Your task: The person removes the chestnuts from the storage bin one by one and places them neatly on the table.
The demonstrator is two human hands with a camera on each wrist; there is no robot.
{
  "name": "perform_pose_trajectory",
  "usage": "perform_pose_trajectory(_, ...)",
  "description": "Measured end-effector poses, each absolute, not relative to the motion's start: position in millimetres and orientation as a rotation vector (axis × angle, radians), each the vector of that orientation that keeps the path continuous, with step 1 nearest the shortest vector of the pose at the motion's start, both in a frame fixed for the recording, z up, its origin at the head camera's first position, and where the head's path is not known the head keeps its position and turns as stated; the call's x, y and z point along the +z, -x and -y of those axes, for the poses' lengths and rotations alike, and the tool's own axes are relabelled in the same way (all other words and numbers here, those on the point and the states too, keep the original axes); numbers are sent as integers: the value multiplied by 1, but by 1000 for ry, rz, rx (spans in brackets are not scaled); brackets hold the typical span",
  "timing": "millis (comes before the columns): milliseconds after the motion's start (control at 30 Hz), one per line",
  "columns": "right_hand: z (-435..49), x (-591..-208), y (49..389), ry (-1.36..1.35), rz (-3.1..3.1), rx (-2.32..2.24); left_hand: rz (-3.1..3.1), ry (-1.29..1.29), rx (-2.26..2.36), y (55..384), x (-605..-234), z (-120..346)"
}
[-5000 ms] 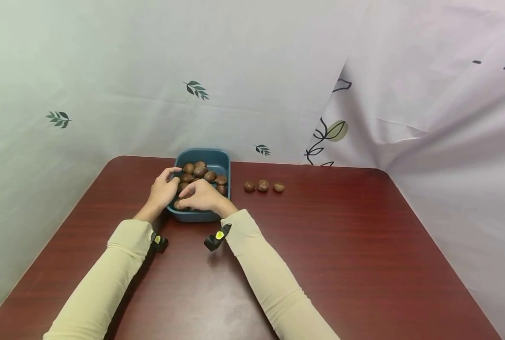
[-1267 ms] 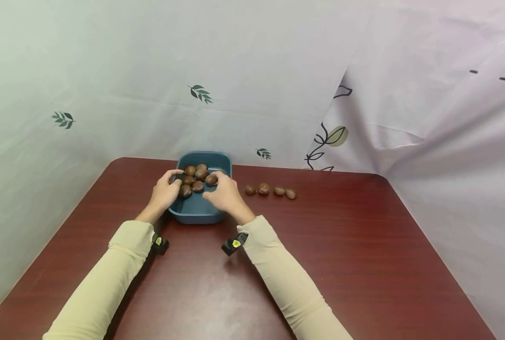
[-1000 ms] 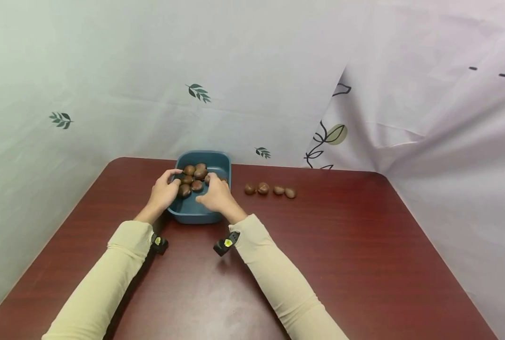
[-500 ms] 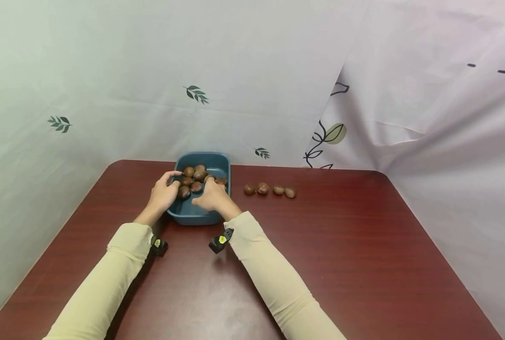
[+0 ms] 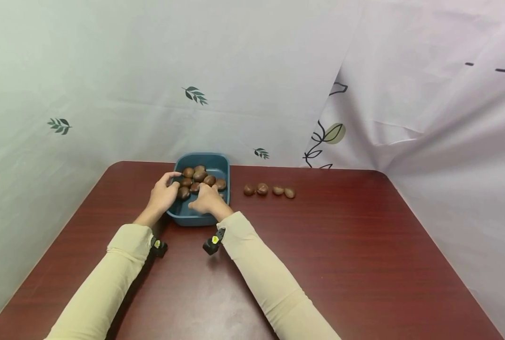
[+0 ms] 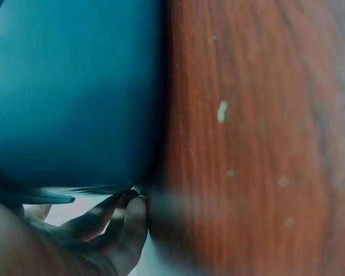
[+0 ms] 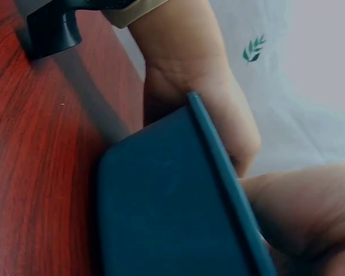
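A blue rectangular bin (image 5: 190,221) stands at the table's far side, left of centre, with several glossy brown chestnuts (image 5: 200,175) inside. My left hand (image 5: 162,196) grips its left wall, thumb at the rim; in the left wrist view the fingers (image 6: 135,230) lie along the outer side. Inside the bin's near part is my right hand (image 5: 209,200), thumb and fingers spread apart, fingertips at a chestnut (image 5: 195,187). In the right wrist view, the bin's wall (image 7: 167,201) hides those fingertips.
Several chestnuts (image 5: 262,189) lie in a row on the dark red table (image 5: 346,245), right of the bin. A pale cloth (image 5: 244,71) with leaf prints hangs behind the table. A small black camera (image 5: 213,242) sits on my right wrist.
Compared with 5 s ago, one more chestnut lies at the row's right end, and the bin's near part shows bare floor. Lately my right hand has moved left and nearer; my left stays.
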State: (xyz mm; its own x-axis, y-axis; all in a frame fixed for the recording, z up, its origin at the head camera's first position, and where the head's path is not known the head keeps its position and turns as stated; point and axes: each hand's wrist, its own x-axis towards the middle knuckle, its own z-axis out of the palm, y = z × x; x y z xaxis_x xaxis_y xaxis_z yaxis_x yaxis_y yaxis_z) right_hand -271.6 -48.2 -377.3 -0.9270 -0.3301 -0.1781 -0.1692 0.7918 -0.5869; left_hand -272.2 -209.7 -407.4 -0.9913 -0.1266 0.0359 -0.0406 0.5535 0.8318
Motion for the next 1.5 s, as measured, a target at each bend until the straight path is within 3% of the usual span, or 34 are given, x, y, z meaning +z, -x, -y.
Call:
perform_pose_trajectory(867, 50, -381, 270, 577, -2758, -916, 2689, -136, -1440, 273, -409, 212)
perform_pose_trajectory(1133, 27, -354, 265, 690, -2737, -1082, 2689, -128, -1454, 274, -409, 211)
perform_pose_trajectory(1500, -26, -342, 267, 591, -2670, -1363, 2681, -138, -1447, 273, -409, 213)
